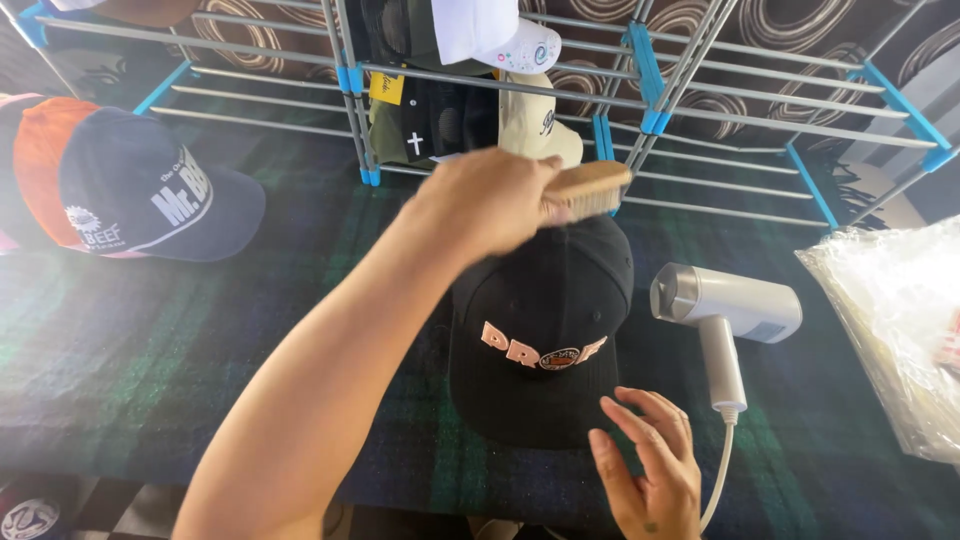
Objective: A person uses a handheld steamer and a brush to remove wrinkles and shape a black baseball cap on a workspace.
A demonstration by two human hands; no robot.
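Black cap point(540, 340) lies on our plaid bench point(120, 370), our left hand point(490, 200), blurred, gripping a wooden brush point(590, 190) at its crown, our right hand point(650, 470), fingers spread, half cut off beside the brim.

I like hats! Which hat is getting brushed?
The black cap with pinkish letters, lying in the middle. The left hand holds a wooden brush on its top. The navy cap lies off to the side, untouched.

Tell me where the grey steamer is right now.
In the head view, the grey steamer lies on the plaid cloth right of the black cap, just above the right hand.
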